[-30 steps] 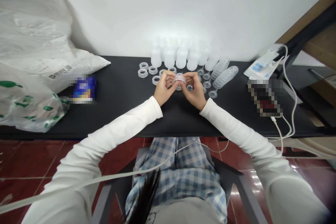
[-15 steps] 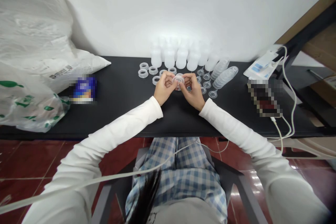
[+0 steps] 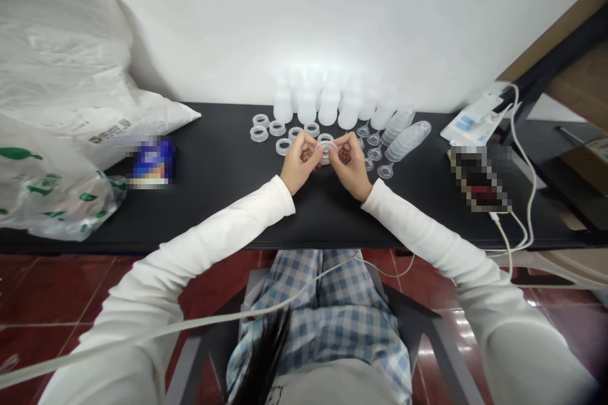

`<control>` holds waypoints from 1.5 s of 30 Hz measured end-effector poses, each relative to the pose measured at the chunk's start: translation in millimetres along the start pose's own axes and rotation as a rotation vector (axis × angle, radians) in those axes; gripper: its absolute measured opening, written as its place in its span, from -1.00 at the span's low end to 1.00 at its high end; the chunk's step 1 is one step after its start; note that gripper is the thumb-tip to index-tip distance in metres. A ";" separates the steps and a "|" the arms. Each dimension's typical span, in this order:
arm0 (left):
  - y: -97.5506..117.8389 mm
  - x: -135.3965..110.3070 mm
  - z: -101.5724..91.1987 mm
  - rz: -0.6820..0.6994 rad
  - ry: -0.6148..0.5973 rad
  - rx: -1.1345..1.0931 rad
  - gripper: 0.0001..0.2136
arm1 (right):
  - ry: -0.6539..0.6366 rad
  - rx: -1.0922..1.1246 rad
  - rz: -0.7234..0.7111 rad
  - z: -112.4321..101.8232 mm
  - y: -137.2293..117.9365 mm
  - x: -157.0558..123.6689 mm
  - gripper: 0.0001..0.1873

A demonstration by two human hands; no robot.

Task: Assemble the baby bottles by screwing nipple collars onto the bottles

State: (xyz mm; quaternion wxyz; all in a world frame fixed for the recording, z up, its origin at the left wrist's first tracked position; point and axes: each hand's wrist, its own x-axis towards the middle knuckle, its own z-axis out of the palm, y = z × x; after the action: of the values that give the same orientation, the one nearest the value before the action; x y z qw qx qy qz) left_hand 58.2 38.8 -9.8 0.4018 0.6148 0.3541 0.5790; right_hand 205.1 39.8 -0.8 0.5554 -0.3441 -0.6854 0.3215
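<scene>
Between both hands is a translucent ring collar [image 3: 326,150], pinched at its edges over the black table. My left hand [image 3: 301,163] closes on its left side, thumb and fingers together. On the opposite side my right hand [image 3: 350,166] grips it the same way. Several loose ring collars [image 3: 259,133] lie left of and behind my left hand. To the right of my right hand lie several clear bottle nipples [image 3: 385,171] with thin tips. Whether a nipple sits inside the held collar I cannot tell.
Frosted bottles [image 3: 328,107] line the wall behind the hands. Stacked clear caps [image 3: 408,141] lie at their right. A blurred phone [image 3: 479,178] with white cables [image 3: 534,171] is farther right. On the left are a blue packet [image 3: 152,162] and large plastic bags [image 3: 61,76].
Both hands have shifted very slightly right with the collar, and its tilt has changed a little. The things on the table stay where they were.
</scene>
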 end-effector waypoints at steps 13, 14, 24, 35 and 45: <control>5.1 -1.3 -2.9 0.077 -0.013 0.103 -0.55 | -0.021 -0.105 -0.071 -3.9 -5.8 1.2 -0.57; 5.3 -1.4 -3.2 0.080 -0.026 0.092 -0.56 | -0.019 -0.125 -0.088 -4.8 -7.0 1.5 -0.57; 0.2 -2.7 -2.1 0.127 -0.012 0.144 -0.61 | -0.012 -0.177 -0.101 -3.5 0.1 0.1 -0.59; -1.6 -2.5 -2.9 0.133 -0.062 0.082 -0.61 | -0.085 -0.161 -0.136 -11.7 -3.4 2.4 -0.59; -9.0 1.6 -3.3 0.170 0.032 0.171 -0.57 | -0.033 -0.176 -0.141 -10.2 6.0 3.6 -0.58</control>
State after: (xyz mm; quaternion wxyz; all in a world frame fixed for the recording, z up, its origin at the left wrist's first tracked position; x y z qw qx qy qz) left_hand 55.3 44.3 -17.3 0.2916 0.6654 0.3553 0.5882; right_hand 215.2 46.7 -2.0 0.5329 -0.3369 -0.7426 0.2259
